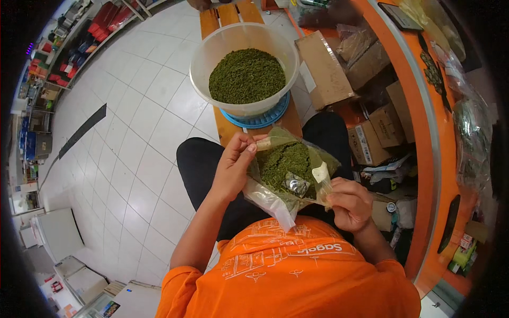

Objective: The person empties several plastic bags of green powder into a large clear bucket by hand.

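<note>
My left hand [237,165] pinches the upper left rim of a clear plastic bag [274,200] between thumb and fingers. On its lower right edge, my right hand [352,202] grips the plastic too. Between them the bag's mouth is spread, showing crushed dried green herb [284,163] inside. A small shiny clear packet [296,183] lies on top of the herb. Beyond my knees, a large translucent plastic tub [199,85] holds a heap of the same-looking herb [246,75]. The tub rests over a blue plastic lid or base [278,115].
A slatted wooden bench [228,133] supports the tub. Cardboard boxes [324,71] crowd the right side, beneath an orange counter [427,139] bearing a phone-like device [399,16] and plastic bags. White floor tiles [131,167] stretch leftward to shelving [73,65].
</note>
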### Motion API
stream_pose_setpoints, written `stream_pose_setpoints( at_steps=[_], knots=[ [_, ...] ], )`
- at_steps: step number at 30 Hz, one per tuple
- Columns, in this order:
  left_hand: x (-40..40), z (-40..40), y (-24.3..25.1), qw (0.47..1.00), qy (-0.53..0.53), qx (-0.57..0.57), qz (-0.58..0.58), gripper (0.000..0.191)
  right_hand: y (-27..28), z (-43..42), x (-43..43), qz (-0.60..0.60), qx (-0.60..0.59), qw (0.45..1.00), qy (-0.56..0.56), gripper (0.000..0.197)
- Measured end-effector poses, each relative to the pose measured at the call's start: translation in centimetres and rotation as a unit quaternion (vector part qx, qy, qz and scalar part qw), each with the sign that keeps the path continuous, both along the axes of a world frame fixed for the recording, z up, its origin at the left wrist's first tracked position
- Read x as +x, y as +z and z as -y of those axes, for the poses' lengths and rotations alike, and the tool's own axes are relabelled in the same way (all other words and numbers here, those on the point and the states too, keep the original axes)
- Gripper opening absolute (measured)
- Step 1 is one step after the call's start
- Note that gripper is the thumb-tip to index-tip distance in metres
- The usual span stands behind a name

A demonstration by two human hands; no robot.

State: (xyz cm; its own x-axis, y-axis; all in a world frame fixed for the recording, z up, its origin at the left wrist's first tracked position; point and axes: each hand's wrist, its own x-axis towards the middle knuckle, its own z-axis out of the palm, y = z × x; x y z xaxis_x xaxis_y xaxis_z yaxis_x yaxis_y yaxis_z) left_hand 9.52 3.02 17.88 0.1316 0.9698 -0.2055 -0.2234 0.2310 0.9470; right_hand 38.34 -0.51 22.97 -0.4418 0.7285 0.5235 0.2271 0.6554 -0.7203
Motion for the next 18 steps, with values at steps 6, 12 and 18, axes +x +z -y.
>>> stream_pose_setpoints(
  at_steps=[6, 12, 18],
  knots=[
    [-0.3, -0.5, 7.2, 0.995, 0.050, 0.053, 0.063, 0.005, 4.0, -3.0, -0.8, -0.091, 0.066, 0.994, 0.003, 0.017],
    [-3.6, -6.5, 12.6, 0.998, 0.055, -0.027, -0.032, 0.018, 7.6, -14.3, -5.8, -0.211, 0.054, 0.975, -0.038, 0.008],
    [-8.0, -15.7, 8.2, 0.991, 0.023, -0.123, 0.047, 0.035, 3.0, -27.0, -13.1, -0.289, -0.129, 0.946, -0.076, 0.007]
  ],
)
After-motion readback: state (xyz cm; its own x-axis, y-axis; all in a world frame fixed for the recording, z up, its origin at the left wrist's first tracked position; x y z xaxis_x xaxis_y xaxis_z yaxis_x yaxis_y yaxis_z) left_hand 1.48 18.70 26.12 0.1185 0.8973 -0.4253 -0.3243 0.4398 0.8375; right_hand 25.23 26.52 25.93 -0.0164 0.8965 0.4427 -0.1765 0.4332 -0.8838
